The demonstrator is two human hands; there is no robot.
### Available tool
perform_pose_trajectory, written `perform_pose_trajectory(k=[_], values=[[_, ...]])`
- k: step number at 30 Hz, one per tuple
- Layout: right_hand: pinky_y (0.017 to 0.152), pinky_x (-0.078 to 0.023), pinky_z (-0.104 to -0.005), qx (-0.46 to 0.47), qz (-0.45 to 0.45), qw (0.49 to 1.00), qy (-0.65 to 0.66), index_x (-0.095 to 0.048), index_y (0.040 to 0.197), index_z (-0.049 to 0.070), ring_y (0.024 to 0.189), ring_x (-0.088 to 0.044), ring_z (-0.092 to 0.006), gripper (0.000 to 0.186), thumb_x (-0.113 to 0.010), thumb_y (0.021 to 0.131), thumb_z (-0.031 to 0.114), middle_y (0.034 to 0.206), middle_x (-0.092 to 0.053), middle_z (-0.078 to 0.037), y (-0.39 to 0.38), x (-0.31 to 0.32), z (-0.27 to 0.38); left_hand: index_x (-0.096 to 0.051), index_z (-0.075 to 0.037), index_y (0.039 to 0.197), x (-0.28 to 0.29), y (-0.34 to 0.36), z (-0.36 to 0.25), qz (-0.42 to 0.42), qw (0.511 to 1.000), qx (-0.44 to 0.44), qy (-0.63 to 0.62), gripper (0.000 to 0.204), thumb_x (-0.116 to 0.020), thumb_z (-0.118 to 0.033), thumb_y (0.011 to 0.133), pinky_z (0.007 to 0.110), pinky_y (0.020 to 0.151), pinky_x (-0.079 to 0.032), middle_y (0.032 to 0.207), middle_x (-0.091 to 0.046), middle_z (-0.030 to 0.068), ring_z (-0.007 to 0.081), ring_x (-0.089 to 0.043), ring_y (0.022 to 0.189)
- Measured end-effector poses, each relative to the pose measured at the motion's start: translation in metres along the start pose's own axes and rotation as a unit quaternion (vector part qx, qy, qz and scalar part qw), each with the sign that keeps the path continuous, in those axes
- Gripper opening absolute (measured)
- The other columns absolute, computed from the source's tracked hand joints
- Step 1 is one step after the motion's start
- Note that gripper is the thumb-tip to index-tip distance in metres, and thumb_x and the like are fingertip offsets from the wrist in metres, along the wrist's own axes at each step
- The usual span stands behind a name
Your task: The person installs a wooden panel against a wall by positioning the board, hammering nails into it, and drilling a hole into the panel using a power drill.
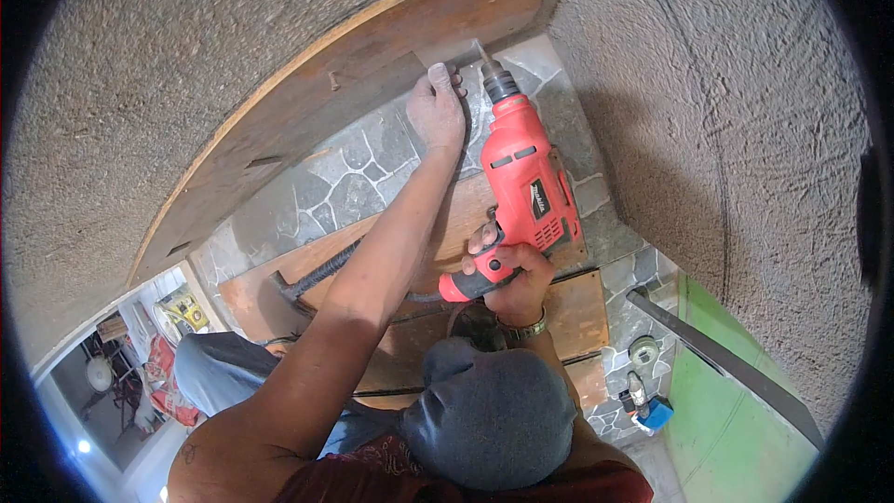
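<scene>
Right hand (512,275) is wrapped tight around the grip of a red power drill (523,177), fingers curled about the handle with a metal watch band (524,328) on the wrist just below. From that hand the drill body runs up and slightly left, ending in a dark chuck and a thin drill bit (480,51) whose tip meets the lower edge of a long brown wooden board (372,65) fixed along the rough plastered wall (168,47).

Left hand (436,112) is raised just to the left of the drill's chuck, palm flat toward the wall, fingers close together and pressed against the underside of the board beside the bit; it pinches nothing that can be made out. Its forearm stretches down from there toward the lower edge of the view.

Below both hands lies a stone-patterned surface (345,186) of grey irregular pieces, with brown wooden planks (573,312) under the drill-holding hand. A black corrugated hose (317,275) runs left of that hand, beneath the left forearm. Down and right of the right hand, well apart, a small blue object (655,413) sits near a green surface (717,428). A dark grey cloth-covered head (489,414) shows directly under the right wrist.
</scene>
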State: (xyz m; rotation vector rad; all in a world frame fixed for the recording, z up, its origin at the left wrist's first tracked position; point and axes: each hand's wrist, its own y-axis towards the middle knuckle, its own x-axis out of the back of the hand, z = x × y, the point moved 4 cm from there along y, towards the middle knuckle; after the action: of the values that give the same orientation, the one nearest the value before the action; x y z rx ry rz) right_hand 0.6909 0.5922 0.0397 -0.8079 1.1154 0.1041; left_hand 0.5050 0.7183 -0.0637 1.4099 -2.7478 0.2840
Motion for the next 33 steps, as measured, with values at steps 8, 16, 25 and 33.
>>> perform_pose_trajectory(k=[8, 16, 25, 33], values=[[0.066, -0.054, -0.0409, -0.008, -0.014, 0.999, -0.034, -0.05, 0.122, 0.0, 0.084, -0.057, -0.0248, 0.053, -0.055, 0.07, 0.005, 0.09, -0.059, -0.009, 0.001, -0.006, -0.001, -0.071, 0.005, 0.09, 0.002, 0.003, 0.004, -0.009, 0.999, -0.009, 0.033, 0.059, -0.054, -0.051, 0.1, 0.034, 0.065, -0.052, 0.075, -0.07, 0.0107, 0.0166, -0.067, 0.065], [0.066, -0.053, -0.0401, -0.011, -0.01, 1.0, -0.025, -0.052, 0.118, 0.002, 0.084, -0.057, -0.0249, 0.048, -0.056, 0.07, 0.006, 0.089, -0.059, -0.008, 0.002, -0.007, -0.001, -0.071, 0.004, 0.091, 0.002, 0.004, 0.006, -0.012, 1.0, -0.012, 0.025, 0.059, -0.054, -0.051, 0.101, 0.034, 0.065, -0.052, 0.074, -0.07, 0.0105, 0.0173, -0.067, 0.065], [0.065, -0.053, -0.0398, -0.016, -0.006, 1.0, -0.019, -0.053, 0.114, 0.003, 0.085, -0.058, -0.025, 0.046, -0.054, 0.069, 0.009, 0.09, -0.059, -0.008, 0.003, -0.009, 0.001, -0.072, 0.004, 0.093, 0.0, 0.003, 0.003, -0.015, 1.0, -0.012, 0.024, 0.059, -0.054, -0.051, 0.1, 0.033, 0.064, -0.051, 0.075, -0.07, 0.0099, 0.0164, -0.067, 0.063], [0.069, -0.053, -0.0408, -0.027, -0.011, 1.0, -0.008, -0.051, 0.124, 0.001, 0.086, -0.059, -0.0274, 0.051, -0.056, 0.073, 0.003, 0.094, -0.059, -0.011, 0.002, -0.011, 0.001, -0.072, 0.004, 0.094, -0.001, 0.004, 0.005, -0.006, 1.0, -0.01, 0.002, 0.06, -0.054, -0.053, 0.1, 0.032, 0.063, -0.051, 0.076, -0.07, 0.0098, 0.0166, -0.066, 0.063]])
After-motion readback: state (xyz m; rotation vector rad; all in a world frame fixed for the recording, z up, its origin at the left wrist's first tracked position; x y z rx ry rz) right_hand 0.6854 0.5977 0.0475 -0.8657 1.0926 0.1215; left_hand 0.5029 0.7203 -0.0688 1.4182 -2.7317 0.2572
